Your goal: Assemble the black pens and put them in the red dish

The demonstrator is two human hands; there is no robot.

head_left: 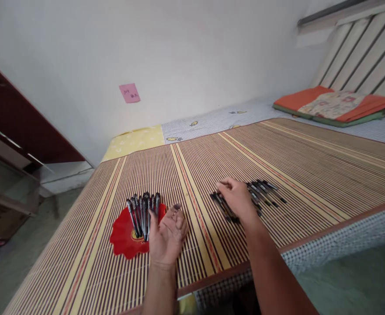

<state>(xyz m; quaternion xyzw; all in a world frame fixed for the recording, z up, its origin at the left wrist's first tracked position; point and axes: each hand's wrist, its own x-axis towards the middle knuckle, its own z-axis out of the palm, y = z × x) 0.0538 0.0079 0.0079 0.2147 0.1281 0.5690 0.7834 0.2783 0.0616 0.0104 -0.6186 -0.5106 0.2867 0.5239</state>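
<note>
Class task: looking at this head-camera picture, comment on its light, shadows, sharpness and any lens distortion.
Head view: soft, even daylight, no glare; only faint shadows under the left hand and right hand. The pens on the red plate and the loose pens are fairly sharp. Wide-angle distortion tilts the bamboo mat and splays the forearms.

A fan of dark pens [143,212] lies on a red flower-shaped holder [124,238]; at its three o'clock, more black pens [261,194] lie scattered flat on the striped mat.
</note>
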